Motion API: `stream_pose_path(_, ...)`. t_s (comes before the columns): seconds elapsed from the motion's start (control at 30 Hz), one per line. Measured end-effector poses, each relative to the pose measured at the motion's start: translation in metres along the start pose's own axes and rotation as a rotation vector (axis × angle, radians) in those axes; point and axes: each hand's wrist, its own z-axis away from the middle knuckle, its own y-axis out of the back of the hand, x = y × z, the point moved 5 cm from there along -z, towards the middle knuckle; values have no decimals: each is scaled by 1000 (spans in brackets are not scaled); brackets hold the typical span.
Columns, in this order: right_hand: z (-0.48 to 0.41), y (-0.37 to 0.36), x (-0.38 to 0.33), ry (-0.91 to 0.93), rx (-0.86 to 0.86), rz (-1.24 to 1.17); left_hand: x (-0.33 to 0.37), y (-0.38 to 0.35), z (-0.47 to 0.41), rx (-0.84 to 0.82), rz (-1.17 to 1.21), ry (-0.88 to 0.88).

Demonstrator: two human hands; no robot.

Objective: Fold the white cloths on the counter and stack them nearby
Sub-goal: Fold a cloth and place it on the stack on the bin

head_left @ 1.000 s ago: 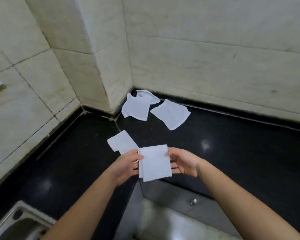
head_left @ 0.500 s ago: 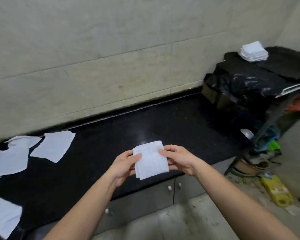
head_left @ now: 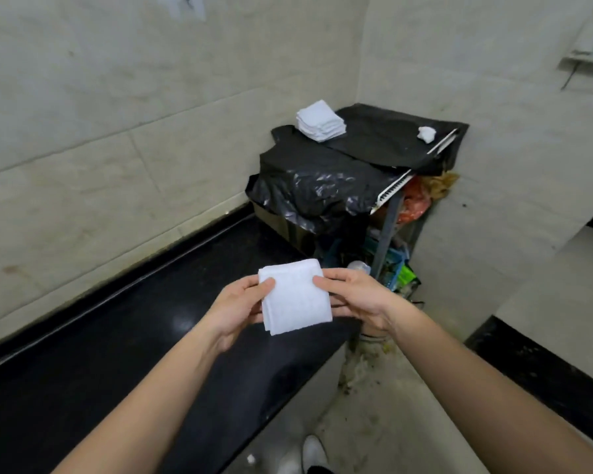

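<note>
Left hand (head_left: pixel 235 311) and right hand (head_left: pixel 356 297) pinch folded cloth (head_left: pixel 295 297), fingers (head_left: pixel 339 305) apparently beneath.

One camera sits on the person's head and looks forward and down. The left hand (head_left: pixel 237 309) and right hand (head_left: pixel 360 295), holding a small folded white cloth (head_left: pixel 295 299), are very near it in the middle. The shiny black stone counter (head_left: pixel 117 354) lies lower left, and the black plastic-covered rack (head_left: pixel 315 179) stands farther off.
</note>
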Motion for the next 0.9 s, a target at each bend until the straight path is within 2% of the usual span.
stream_pose_path(0.27,-52,92,-157,145,151,77,135,-58,-140,-68,-8,-177)
stream_pose_path(0.43,-84,139,-226,198,225,85,188,-85,-202,-50,32,-197)
stream_pose_path(0.57,-124,176,-260,177,237,82,209,-97,-242,14,107,-186)
stream_pose_path(0.9,-299,248,-336,92,75,169,250,-107,-385,343,227,-177)
